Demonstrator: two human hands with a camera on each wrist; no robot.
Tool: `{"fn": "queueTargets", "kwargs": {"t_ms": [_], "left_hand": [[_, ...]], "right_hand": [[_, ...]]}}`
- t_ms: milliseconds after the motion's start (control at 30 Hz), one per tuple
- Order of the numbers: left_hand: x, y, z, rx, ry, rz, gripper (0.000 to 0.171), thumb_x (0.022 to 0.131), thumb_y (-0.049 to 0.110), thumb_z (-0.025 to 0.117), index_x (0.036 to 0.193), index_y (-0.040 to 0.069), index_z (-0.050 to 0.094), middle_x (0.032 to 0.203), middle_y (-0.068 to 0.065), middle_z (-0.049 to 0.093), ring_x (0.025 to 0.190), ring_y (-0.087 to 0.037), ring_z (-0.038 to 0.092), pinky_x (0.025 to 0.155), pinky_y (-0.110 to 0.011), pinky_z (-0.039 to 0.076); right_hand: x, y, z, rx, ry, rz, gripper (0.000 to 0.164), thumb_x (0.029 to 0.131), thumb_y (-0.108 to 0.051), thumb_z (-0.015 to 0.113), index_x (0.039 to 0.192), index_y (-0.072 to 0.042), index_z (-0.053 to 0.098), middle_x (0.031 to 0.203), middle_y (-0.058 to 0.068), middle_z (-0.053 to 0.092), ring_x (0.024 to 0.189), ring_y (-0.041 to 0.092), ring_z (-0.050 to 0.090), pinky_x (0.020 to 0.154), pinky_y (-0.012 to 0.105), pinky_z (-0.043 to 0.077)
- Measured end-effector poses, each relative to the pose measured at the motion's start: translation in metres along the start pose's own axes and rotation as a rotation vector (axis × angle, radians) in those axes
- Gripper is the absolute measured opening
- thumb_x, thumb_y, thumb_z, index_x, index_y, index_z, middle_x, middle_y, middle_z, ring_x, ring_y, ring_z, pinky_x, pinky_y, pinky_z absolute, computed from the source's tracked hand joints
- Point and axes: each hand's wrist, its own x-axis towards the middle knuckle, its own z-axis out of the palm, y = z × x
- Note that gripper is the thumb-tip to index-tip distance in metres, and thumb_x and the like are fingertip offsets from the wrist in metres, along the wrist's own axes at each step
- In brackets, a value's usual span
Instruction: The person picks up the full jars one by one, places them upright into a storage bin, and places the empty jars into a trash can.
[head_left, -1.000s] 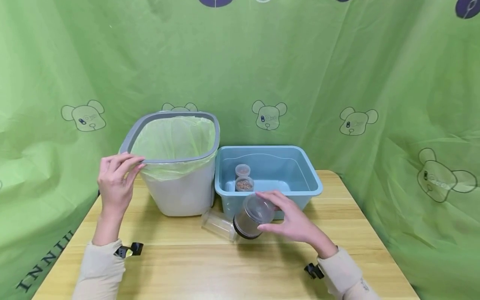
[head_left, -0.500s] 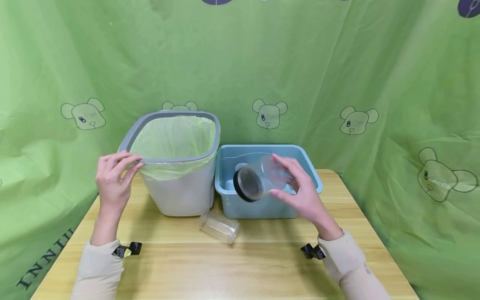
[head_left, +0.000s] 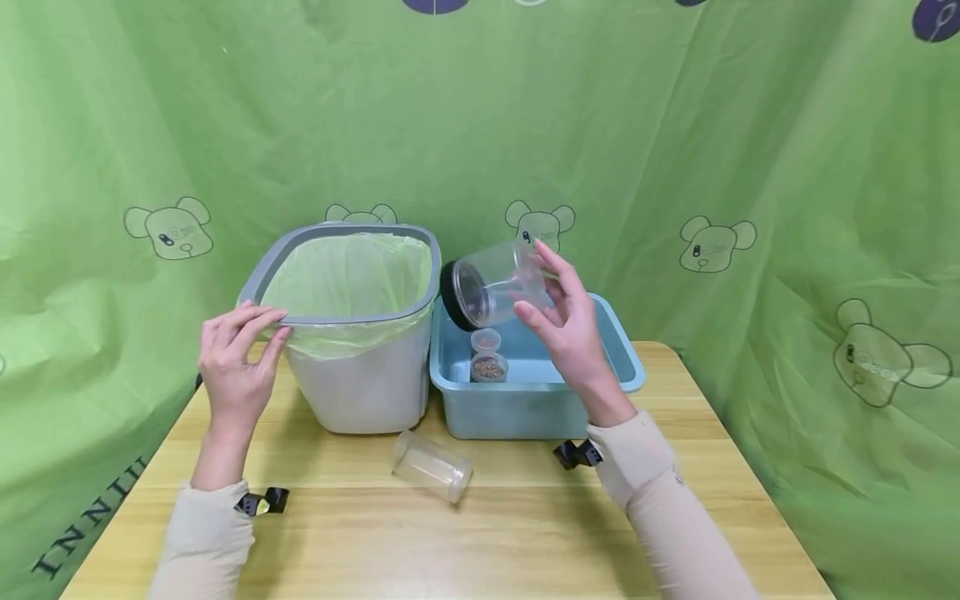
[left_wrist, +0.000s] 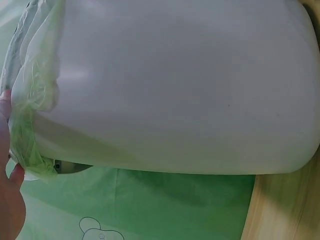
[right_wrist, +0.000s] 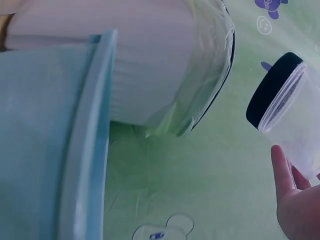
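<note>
My right hand (head_left: 576, 342) grips a clear plastic jar (head_left: 498, 279) with a black lid. The jar is tilted, its lid end facing left toward the trash can (head_left: 360, 387), above the blue tub (head_left: 517, 414). In the right wrist view the jar (right_wrist: 300, 122) looks see-through, with fingers and thumb round its base end. My left hand (head_left: 236, 362) pinches the near left part of the can's grey rim, over a thin green bag (head_left: 352, 283) that lines it. A clear jar (head_left: 432, 467) lies on its side on the table.
Inside the tub, two small clear containers (head_left: 489, 367) with brown bits stand at the left. The tub is right beside the trash can. Behind both hangs a green curtain (head_left: 615, 150). The wooden table (head_left: 360, 533) extends in front.
My right hand has lifted the black-lidded jar from the table's front area up over the tub and turned its lid leftward. The lying jar has shifted slightly. The left hand stays at the rim.
</note>
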Motion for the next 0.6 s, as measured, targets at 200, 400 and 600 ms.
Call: {"fn": "queueTargets", "kwargs": {"t_ms": [200, 400, 600], "left_hand": [[-0.001, 0.000, 0.002, -0.018, 0.014, -0.016, 0.023, 0.083, 0.010, 0.083, 0.106, 0.007, 0.080, 0.114, -0.018, 0.074, 0.116, -0.039, 0.058, 0.108, -0.037, 0.039], [-0.002, 0.000, 0.003, -0.030, 0.023, -0.034, 0.024, 0.079, 0.007, 0.085, 0.103, 0.007, 0.080, 0.112, -0.018, 0.073, 0.116, -0.037, 0.057, 0.108, -0.036, 0.038], [-0.002, -0.001, 0.005, -0.034, 0.031, -0.034, 0.025, 0.078, 0.005, 0.085, 0.102, 0.005, 0.079, 0.112, -0.020, 0.073, 0.115, -0.042, 0.057, 0.108, -0.037, 0.039]], "right_hand": [[0.024, 0.000, 0.027, 0.076, 0.007, -0.041, 0.075, 0.094, -0.009, 0.066, 0.161, -0.015, 0.033, 0.146, 0.014, 0.041, 0.131, 0.028, 0.051, 0.107, 0.036, 0.054], [0.043, 0.004, 0.051, -0.020, 0.025, -0.037, 0.074, 0.094, -0.015, 0.070, 0.160, -0.020, 0.036, 0.151, 0.013, 0.038, 0.134, 0.027, 0.050, 0.108, 0.042, 0.054], [0.056, 0.016, 0.072, -0.119, 0.023, 0.004, 0.075, 0.094, -0.022, 0.074, 0.159, -0.025, 0.038, 0.149, 0.012, 0.039, 0.136, 0.028, 0.049, 0.111, 0.041, 0.051]]}}
